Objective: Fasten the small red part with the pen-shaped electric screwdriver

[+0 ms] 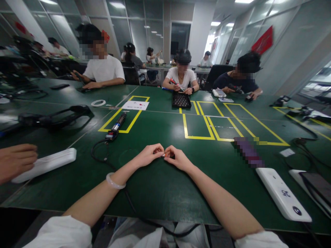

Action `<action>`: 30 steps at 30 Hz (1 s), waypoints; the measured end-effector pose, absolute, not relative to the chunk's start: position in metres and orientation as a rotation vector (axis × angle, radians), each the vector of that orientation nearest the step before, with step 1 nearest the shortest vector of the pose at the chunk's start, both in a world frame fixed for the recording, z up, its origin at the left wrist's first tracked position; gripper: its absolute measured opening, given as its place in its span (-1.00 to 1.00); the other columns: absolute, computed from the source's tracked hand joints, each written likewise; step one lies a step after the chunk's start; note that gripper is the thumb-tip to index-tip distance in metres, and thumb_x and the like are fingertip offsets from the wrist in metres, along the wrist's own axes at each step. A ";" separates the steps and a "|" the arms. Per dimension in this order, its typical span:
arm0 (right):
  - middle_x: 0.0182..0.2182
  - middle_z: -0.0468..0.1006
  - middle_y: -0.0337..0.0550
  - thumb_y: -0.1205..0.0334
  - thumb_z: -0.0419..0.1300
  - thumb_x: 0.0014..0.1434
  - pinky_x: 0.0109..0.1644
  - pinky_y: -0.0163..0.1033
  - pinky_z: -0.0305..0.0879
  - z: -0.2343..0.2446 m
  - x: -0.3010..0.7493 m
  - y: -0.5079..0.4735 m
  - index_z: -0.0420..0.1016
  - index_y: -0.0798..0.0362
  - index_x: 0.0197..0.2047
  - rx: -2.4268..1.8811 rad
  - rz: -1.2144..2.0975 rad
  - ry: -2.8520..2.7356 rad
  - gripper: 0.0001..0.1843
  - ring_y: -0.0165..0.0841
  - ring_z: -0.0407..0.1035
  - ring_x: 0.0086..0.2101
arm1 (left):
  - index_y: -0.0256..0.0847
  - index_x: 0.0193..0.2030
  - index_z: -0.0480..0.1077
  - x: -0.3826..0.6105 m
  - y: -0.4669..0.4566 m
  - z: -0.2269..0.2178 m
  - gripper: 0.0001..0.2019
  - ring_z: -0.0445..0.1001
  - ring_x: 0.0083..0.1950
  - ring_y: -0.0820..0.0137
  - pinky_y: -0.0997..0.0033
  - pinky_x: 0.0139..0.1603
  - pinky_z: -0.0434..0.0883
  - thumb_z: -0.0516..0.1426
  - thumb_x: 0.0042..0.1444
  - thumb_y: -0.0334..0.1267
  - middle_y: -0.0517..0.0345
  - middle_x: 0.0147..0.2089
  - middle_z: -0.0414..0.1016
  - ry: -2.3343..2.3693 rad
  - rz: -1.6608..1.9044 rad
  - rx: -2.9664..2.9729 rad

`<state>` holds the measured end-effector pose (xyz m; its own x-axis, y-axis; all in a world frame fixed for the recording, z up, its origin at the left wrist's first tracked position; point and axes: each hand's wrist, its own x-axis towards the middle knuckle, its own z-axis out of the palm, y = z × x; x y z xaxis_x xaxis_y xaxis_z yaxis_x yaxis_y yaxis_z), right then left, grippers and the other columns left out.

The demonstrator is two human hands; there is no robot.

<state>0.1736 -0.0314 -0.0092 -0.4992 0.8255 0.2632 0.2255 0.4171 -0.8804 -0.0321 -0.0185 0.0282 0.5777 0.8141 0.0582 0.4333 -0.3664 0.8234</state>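
My left hand (pixel 149 154) and my right hand (pixel 178 158) meet above the near middle of the green table (pixel 165 193). Thumbs and fingers of both are pinched around a small orange-and-white piece (pixel 163 155), mostly covered by the fingertips and too small to identify. A pale bracelet (pixel 115 181) circles my left wrist. Beyond and left of my hands lies a dark cylindrical tool (pixel 117 126) that looks like an electric screwdriver, its black cable (pixel 93 151) curling back towards me.
Yellow tape outlines (pixel 199 138) mark the table. A printed sheet (pixel 136 105) lies beyond the tool. White devices (pixel 283 194) and a blurred phone (pixel 248 151) sit right. Opposite, a person (pixel 181 75) works over a black tray (pixel 181 106). Another person's hand (pixel 18 162) reaches in from the left.
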 end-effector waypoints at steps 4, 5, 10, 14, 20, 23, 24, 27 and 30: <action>-0.39 0.48 -0.25 0.21 0.20 0.19 -0.23 -0.30 0.28 -0.008 0.174 -0.031 0.39 0.07 -0.21 -0.939 1.035 -1.942 -0.87 -0.43 0.36 -0.38 | -0.21 -0.22 0.38 -0.032 -0.019 0.026 -0.76 0.43 -0.30 0.43 0.44 -0.24 0.32 0.02 0.25 -0.09 0.21 -0.34 0.45 1.012 0.601 2.003; -0.39 0.48 -0.25 0.19 0.19 0.20 -0.24 -0.30 0.28 -0.008 0.174 -0.031 0.39 0.07 -0.21 -0.953 1.035 -1.931 -0.86 -0.43 0.36 -0.38 | -0.20 -0.21 0.37 -0.031 -0.020 0.026 -0.76 0.44 -0.29 0.41 0.42 -0.22 0.34 0.02 0.25 -0.08 0.20 -0.33 0.46 1.019 0.605 2.022; -0.39 0.50 -0.24 0.15 0.17 0.21 -0.27 -0.31 0.26 -0.010 0.176 -0.029 0.39 0.08 -0.20 -1.006 1.083 -1.884 -0.83 -0.42 0.35 -0.39 | -0.16 -0.11 0.37 -0.029 -0.023 0.029 -0.77 0.45 -0.15 0.36 0.36 -0.11 0.38 0.12 0.17 -0.09 0.12 -0.15 0.46 0.999 0.653 2.212; -0.39 0.49 -0.24 0.12 0.16 0.22 -0.27 -0.32 0.26 -0.011 0.176 -0.028 0.40 0.08 -0.19 -0.994 1.108 -1.874 -0.80 -0.43 0.34 -0.40 | -0.17 -0.14 0.39 -0.028 -0.024 0.030 -0.81 0.45 -0.16 0.36 0.37 -0.09 0.38 0.09 0.21 -0.13 0.12 -0.18 0.46 1.010 0.638 2.291; -0.39 0.49 -0.25 0.12 0.17 0.22 -0.28 -0.33 0.24 -0.012 0.176 -0.028 0.40 0.08 -0.22 -0.974 1.100 -1.869 -0.81 -0.44 0.33 -0.40 | -0.16 -0.14 0.39 -0.029 -0.024 0.031 -0.80 0.49 -0.16 0.37 0.39 -0.11 0.38 0.05 0.25 -0.11 0.15 -0.18 0.52 1.029 0.610 2.246; -0.42 0.50 -0.25 0.10 0.12 0.26 -0.30 -0.33 0.23 -0.013 0.177 -0.026 0.40 0.09 -0.25 -0.992 1.107 -1.873 -0.79 -0.44 0.33 -0.42 | -0.14 -0.05 0.35 -0.028 -0.025 0.031 -0.78 0.50 -0.14 0.37 0.40 -0.09 0.37 0.05 0.26 -0.12 0.15 -0.17 0.52 1.033 0.603 2.281; -0.41 0.51 -0.24 0.10 0.11 0.26 -0.28 -0.33 0.23 -0.013 0.177 -0.026 0.40 0.09 -0.25 -0.994 1.117 -1.866 -0.78 -0.43 0.34 -0.41 | -0.14 -0.02 0.34 -0.028 -0.026 0.030 -0.77 0.50 -0.13 0.36 0.40 -0.09 0.37 0.06 0.26 -0.11 0.15 -0.16 0.52 1.033 0.598 2.302; -0.41 0.52 -0.23 0.08 0.10 0.27 -0.24 -0.31 0.25 -0.014 0.178 -0.025 0.41 0.09 -0.26 -0.989 1.143 -1.849 -0.76 -0.42 0.35 -0.39 | -0.13 -0.03 0.33 -0.028 -0.026 0.028 -0.76 0.50 -0.13 0.36 0.39 -0.09 0.38 0.08 0.24 -0.11 0.14 -0.14 0.51 1.031 0.575 2.382; -0.40 0.50 -0.23 0.06 0.15 0.24 -0.26 -0.31 0.25 -0.015 0.177 -0.024 0.39 0.08 -0.20 -0.965 1.176 -1.818 -0.76 -0.44 0.34 -0.41 | -0.14 -0.07 0.34 -0.029 -0.024 0.027 -0.80 0.50 -0.11 0.35 0.39 -0.08 0.37 0.03 0.27 -0.12 0.12 -0.13 0.51 1.044 0.581 2.399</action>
<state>0.1773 -0.0243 -0.0152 -0.4323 0.8819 0.1880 0.1901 0.2930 -0.9370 -0.0292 -0.0244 0.0268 0.6232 0.7575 0.1945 0.5644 -0.6078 0.5586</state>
